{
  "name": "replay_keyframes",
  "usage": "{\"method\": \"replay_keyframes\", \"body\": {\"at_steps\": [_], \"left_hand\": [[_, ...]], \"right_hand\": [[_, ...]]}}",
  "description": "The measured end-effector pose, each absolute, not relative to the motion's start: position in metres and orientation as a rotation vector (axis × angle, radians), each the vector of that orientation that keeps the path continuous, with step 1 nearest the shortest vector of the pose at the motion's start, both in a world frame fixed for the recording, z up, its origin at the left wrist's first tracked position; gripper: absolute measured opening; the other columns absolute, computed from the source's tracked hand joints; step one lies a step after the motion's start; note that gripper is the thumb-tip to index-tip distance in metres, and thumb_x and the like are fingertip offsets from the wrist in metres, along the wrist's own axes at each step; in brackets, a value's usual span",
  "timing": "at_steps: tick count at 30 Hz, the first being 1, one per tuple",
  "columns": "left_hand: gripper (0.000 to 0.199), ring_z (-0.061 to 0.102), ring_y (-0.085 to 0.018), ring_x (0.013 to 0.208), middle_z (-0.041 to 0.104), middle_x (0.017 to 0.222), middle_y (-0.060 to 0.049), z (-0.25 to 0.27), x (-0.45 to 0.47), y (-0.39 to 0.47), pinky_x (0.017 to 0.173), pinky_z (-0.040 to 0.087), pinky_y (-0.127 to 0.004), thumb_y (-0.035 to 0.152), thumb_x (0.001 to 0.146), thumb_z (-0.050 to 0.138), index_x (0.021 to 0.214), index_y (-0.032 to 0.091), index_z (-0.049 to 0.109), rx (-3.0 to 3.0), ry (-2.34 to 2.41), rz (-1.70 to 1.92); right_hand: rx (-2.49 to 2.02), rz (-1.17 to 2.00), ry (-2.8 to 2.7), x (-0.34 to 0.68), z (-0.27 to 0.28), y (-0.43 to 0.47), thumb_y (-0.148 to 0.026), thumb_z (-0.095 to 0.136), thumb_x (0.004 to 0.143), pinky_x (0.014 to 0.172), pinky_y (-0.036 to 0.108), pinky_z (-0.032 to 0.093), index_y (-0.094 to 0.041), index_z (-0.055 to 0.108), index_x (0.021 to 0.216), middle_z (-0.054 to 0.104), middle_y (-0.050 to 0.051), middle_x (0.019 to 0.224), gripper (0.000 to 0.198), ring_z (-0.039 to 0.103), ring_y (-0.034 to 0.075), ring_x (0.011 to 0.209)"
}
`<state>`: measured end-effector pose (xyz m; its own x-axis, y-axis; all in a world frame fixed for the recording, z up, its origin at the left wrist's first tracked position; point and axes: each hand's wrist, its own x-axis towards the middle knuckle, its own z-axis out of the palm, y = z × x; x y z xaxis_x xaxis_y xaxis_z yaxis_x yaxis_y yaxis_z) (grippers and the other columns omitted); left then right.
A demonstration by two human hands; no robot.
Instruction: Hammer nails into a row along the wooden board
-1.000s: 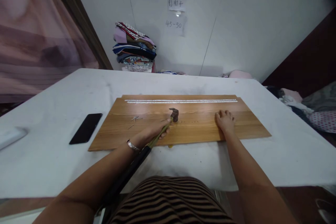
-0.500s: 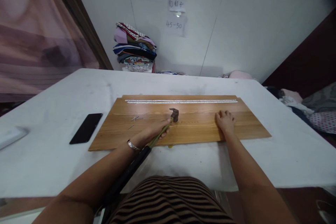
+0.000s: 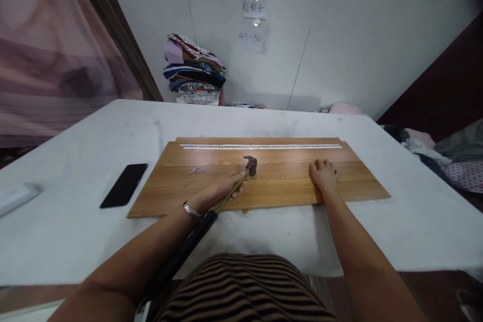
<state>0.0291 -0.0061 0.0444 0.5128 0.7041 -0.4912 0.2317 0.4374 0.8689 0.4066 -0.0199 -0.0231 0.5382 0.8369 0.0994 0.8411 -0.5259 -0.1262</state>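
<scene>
A claw hammer [image 3: 250, 165] lies slantwise in my left hand [image 3: 227, 184], which is closed around its handle just below the head. The black grip runs back under my left forearm. The hammer head is over the middle of a wooden board [image 3: 287, 194], at the left end of a row of small nails or nail marks [image 3: 272, 176]; I cannot tell which. My right hand [image 3: 324, 175] rests on the board further right, its fingers bent against the wood and somewhat apart, holding nothing I can see. Several loose nails [image 3: 196, 171] lie on the board left of the hammer.
Two white strips [image 3: 260, 146] run along the board's far edge. Left of the board lies a black phone [image 3: 124, 185] on the white table [image 3: 75, 161]. Folded clothes [image 3: 195, 68] are stacked at the back by the wall. A white object [image 3: 18, 197] sits at the left edge.
</scene>
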Motion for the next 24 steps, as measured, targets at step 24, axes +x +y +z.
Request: {"method": "replay_keyframes", "body": {"at_steps": [24], "left_hand": [[0.055, 0.036, -0.008, 0.05, 0.052, 0.069, 0.004, 0.05, 0.032, -0.014, 0.047, 0.023, -0.025, 0.074, 0.091, 0.055, 0.103, 0.02, 0.058, 1.17, 1.104, 0.411]], "right_hand": [[-2.612, -0.075, -1.464, 0.406, -0.027, -0.02, -0.038, 0.035, 0.106, 0.106, 0.049, 0.038, -0.018, 0.068, 0.13, 0.061, 0.018, 0.139, 0.046, 0.049, 0.032, 0.132]]}}
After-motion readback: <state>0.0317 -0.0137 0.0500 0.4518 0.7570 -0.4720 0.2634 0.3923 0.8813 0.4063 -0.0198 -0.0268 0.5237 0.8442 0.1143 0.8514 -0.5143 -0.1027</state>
